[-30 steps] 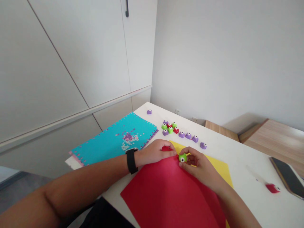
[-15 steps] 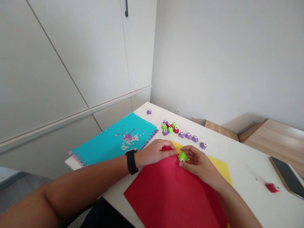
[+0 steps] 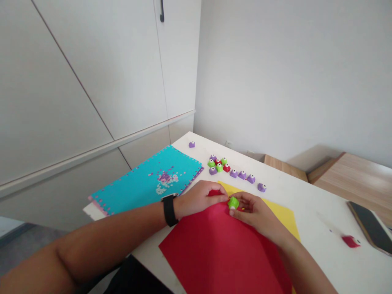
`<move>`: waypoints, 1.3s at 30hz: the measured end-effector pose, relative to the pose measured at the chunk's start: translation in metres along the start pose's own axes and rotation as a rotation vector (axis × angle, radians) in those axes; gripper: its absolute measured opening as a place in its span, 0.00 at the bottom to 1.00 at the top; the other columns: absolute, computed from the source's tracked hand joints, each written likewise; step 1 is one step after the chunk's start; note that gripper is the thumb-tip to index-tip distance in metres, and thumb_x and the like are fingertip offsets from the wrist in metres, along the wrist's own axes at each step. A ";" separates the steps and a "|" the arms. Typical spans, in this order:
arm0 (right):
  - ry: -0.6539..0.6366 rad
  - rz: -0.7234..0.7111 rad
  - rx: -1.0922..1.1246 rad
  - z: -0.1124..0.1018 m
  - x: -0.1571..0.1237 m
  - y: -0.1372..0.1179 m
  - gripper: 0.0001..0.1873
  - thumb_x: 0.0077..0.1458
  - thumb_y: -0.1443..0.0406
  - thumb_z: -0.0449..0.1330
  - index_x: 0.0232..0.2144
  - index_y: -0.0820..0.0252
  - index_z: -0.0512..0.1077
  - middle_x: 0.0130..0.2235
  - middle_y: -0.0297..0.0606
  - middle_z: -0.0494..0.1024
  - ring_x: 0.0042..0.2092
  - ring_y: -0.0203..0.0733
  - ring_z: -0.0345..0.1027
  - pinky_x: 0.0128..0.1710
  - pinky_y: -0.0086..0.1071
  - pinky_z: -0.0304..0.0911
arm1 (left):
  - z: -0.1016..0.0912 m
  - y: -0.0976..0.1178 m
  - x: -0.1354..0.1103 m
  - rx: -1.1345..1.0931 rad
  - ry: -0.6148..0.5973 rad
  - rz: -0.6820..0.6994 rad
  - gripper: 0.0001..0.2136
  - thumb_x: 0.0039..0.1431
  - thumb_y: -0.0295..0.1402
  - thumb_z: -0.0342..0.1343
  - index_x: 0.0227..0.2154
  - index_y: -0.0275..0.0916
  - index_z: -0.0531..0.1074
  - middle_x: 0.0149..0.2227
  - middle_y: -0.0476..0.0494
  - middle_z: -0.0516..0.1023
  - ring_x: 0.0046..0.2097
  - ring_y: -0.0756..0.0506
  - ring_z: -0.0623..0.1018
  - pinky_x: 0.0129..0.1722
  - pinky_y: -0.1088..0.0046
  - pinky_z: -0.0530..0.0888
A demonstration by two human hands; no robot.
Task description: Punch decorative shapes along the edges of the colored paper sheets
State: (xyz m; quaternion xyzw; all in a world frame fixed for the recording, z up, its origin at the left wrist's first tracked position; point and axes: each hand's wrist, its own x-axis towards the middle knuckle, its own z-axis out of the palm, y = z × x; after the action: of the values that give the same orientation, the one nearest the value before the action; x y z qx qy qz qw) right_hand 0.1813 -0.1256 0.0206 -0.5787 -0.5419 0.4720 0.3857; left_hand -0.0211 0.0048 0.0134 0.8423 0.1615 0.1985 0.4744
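My left hand (image 3: 204, 199) pinches the far edge of a red sheet of paper (image 3: 226, 249), its thumb and fingertips closed there. In my right hand (image 3: 253, 209) is a small green craft punch (image 3: 233, 203) with a white button, gripped between thumb and fingers. The punch sits at the red sheet's far edge, close beside my left fingertips; whether the paper is inside its slot I cannot tell. Under the red sheet lies a yellow sheet (image 3: 283, 214).
Several purple, green and red punches (image 3: 219, 166) stand farther back on the white table (image 3: 309, 228). A blue sheet (image 3: 137, 179) with punched edges and loose confetti (image 3: 165, 179) lies left. To the right are a red punch (image 3: 350, 241) and a phone (image 3: 371, 226).
The green punch has shifted slightly left, closer to my left fingertips, and turned a little in my right hand. My left hand stays on the red paper.
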 end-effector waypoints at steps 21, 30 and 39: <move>0.041 -0.093 -0.053 0.009 0.002 0.002 0.14 0.60 0.57 0.64 0.45 0.56 0.77 0.40 0.36 0.79 0.41 0.46 0.70 0.42 0.36 0.65 | 0.000 0.004 0.000 -0.027 0.027 -0.006 0.11 0.68 0.41 0.57 0.40 0.41 0.79 0.40 0.48 0.83 0.44 0.46 0.80 0.47 0.74 0.71; 0.052 -0.090 0.007 0.013 0.003 0.002 0.15 0.60 0.55 0.65 0.46 0.56 0.77 0.40 0.36 0.80 0.41 0.45 0.71 0.42 0.35 0.65 | -0.001 0.005 0.001 -0.052 0.025 0.013 0.10 0.68 0.40 0.56 0.40 0.40 0.79 0.41 0.48 0.83 0.44 0.47 0.80 0.49 0.74 0.71; 0.068 -0.076 0.000 0.009 0.000 0.002 0.23 0.60 0.52 0.65 0.54 0.50 0.69 0.46 0.38 0.79 0.46 0.46 0.73 0.46 0.39 0.69 | 0.000 -0.003 0.000 0.021 0.026 -0.045 0.12 0.66 0.42 0.57 0.40 0.41 0.80 0.42 0.47 0.84 0.44 0.45 0.80 0.48 0.73 0.71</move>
State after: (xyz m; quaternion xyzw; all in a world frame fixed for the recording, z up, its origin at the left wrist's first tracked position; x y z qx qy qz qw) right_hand 0.1727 -0.1261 0.0163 -0.5734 -0.5501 0.4368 0.4217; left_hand -0.0212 0.0064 0.0106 0.8406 0.1886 0.1973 0.4678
